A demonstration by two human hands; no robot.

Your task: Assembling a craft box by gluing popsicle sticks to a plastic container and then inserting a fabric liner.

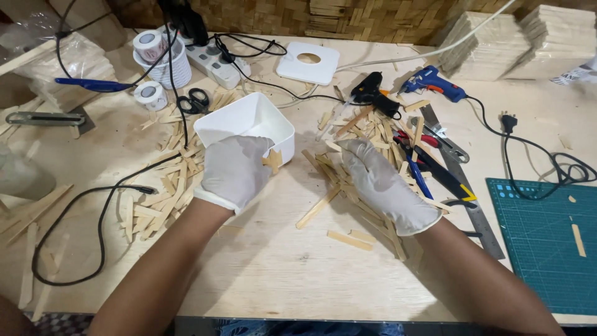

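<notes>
One head camera, looking down

A single camera sat on the person's head, tilted steeply down and forward over the plywood table point(280, 261). It was close, framing both forearms, with the woven wall point(373, 18) along the top edge.

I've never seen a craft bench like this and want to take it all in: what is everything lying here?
square white plastic tub: one, white, centre-left of the plywood table
flat wooden sticks: many, pale tan, in loose heaps on both sides of the tub
glue guns: two, one black and one blue, far right of centre
green cutting mat: one, right edge
long metal ruler: one, grey, left of the mat
black-handled scissors: one pair, behind the tub
tape rolls: several, white, far left
white power strip: one, far side
gloved left hand: white glove, at the tub's near edge, small wooden piece at its fingertips
gloved right hand: white glove, resting on the stick heap
</notes>
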